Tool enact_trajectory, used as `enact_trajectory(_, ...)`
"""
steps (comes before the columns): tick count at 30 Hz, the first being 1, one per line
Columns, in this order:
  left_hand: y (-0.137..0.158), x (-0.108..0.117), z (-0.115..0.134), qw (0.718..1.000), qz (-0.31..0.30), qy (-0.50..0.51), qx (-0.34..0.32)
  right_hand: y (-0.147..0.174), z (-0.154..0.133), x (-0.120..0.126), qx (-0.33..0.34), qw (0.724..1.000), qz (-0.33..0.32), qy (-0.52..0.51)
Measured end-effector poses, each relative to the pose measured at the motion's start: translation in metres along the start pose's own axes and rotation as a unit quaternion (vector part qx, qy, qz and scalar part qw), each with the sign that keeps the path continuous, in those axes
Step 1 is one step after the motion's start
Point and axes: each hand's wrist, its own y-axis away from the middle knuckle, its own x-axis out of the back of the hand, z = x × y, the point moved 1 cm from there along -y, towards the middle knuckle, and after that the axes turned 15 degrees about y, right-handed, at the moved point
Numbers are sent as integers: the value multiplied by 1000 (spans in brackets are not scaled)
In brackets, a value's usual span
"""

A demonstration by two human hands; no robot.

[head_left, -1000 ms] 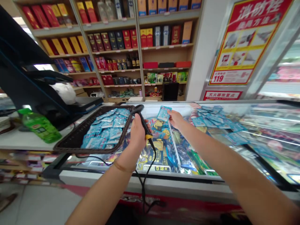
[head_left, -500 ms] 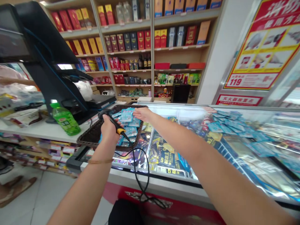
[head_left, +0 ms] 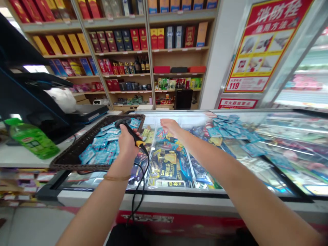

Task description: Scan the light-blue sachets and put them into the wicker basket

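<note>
My left hand [head_left: 127, 141] is wrapped round a black barcode scanner [head_left: 130, 131] with a yellow collar, its cable hanging down in front of the freezer. Behind the scanner, a dark woven basket [head_left: 69, 158] holds many small light-blue packets [head_left: 106, 145]. My right hand [head_left: 169, 126] hovers above the freezer's glass top, to the right of the basket. Its fingers reach out to the left, somewhat blurred, and nothing shows in them. Farther right, a loose pile of similar blue packets [head_left: 227, 127] lies on the glass.
A chest freezer [head_left: 164, 198] with bagged goods under glass spans the front. At the left stand a green drink bottle [head_left: 33, 138] and a dark checkout terminal [head_left: 30, 92]. Shelves of boxes [head_left: 123, 41] line the back wall, beside a red fire-hydrant notice [head_left: 263, 48].
My view has turned right, so the basket and bottle sit farther left. My right hand has moved from over the basket's packets to the right, over the glass. My left hand still holds the scanner.
</note>
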Motion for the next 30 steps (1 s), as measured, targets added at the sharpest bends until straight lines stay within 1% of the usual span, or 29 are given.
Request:
enact_trajectory(1,7,-7,-14,1000,1,-17,11,3,8,20,7,998,28,51)
enact_trajectory(3,21,-21,-43,999,-16,-40,34,10,22,62,17,983,82,166)
enact_trajectory(6,41,-39,-86,995,-36,-56,71,24,40,122,24,948,139,284)
enact_trajectory(7,46,-43,-99,994,-41,-63,85,30,46,140,24,931,156,330)
enact_trajectory(8,51,-47,-111,992,-47,-69,98,35,51,156,17,905,174,387)
enact_trajectory(9,55,-49,-122,990,-56,-75,110,41,57,171,2,869,195,455)
enact_trajectory(11,62,-49,-139,985,-75,-83,128,53,66,192,-52,785,219,578)
enact_trajectory(12,64,-47,-146,984,-85,-87,134,59,70,198,-80,754,218,615)
enact_trajectory(13,66,-44,-152,982,-94,-91,139,64,73,201,-101,733,209,640)
enact_trajectory(14,68,-40,-156,980,-102,-97,141,68,74,202,-112,720,194,656)
enact_trajectory(16,72,-33,-162,974,-119,-117,151,74,71,197,-106,710,164,677)
enact_trajectory(18,76,-25,-165,965,-136,-145,171,77,65,190,-83,705,144,689)
enact_trajectory(20,80,-20,-167,953,-152,-167,200,78,59,185,-59,703,143,695)
enact_trajectory(22,85,-17,-168,943,-171,-180,220,78,58,184,-47,697,179,693)
enact_trajectory(24,89,-16,-168,937,-199,-187,220,77,63,187,-52,689,229,685)
enact_trajectory(25,90,-16,-169,935,-213,-190,213,76,66,189,-59,687,243,682)
enact_trajectory(27,93,-16,-169,931,-233,-196,199,72,75,194,-82,692,242,675)
enact_trajectory(30,95,-15,-170,927,-242,-205,199,63,86,203,-102,712,218,659)
